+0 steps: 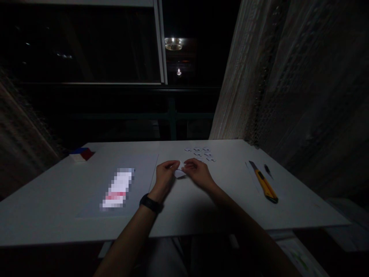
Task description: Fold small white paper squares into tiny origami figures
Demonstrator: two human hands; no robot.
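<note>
Both of my hands meet over the middle of the white table [184, 207], pinching a small piece of white paper [180, 173] between them. My left hand [165, 175], with a dark watch [151, 203] on its wrist, grips the paper's left side, fingers closed. On the other side, my right hand [200, 172] has its thumb and fingertips closed on the paper too. Part of the paper is hidden by the fingers. Just beyond my right hand lie several small paper pieces [197, 150] with dark marks, set out in loose rows.
A lit phone [118, 188], its screen blurred out, rests on a pale sheet [92, 206] at left. Behind it sits a color cube [81, 154]. At right lie a yellow utility knife [264, 184] and a small dark pointed tool [268, 171]. Curtains [239, 77] hang beyond the table.
</note>
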